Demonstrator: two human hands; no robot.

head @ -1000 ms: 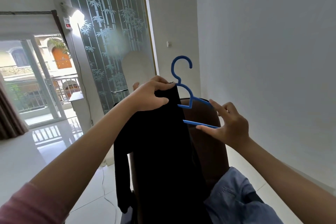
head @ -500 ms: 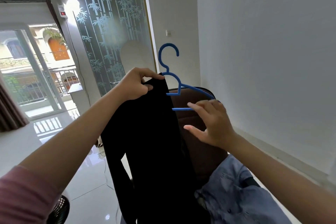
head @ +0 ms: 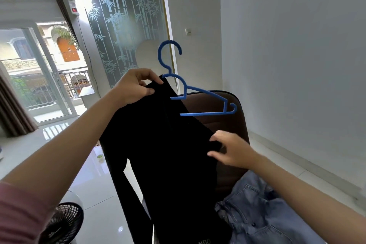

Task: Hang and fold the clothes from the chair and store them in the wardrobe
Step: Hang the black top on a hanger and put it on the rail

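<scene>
A black garment [head: 162,154] hangs down long in the middle of the view, partly threaded on a blue plastic hanger [head: 198,95]. My left hand [head: 134,87] pinches the garment's top edge together with the hanger's left shoulder. The hanger's right half sticks out bare. My right hand [head: 231,150] is lower, its fingers touching the garment's right edge; whether they grip the cloth is unclear. Behind stands a brown chair [head: 229,117]. Light blue jeans [head: 255,214] lie on its seat at the lower right.
A black floor fan [head: 61,224] stands at the lower left on the glossy white floor. A frosted bamboo-pattern glass door [head: 122,18] is behind, a balcony sliding door [head: 39,69] to the left. A plain wall closes off the right side.
My right hand has let go of the hanger's lower bar and dropped to the black garment's right edge. My left hand still holds the top.
</scene>
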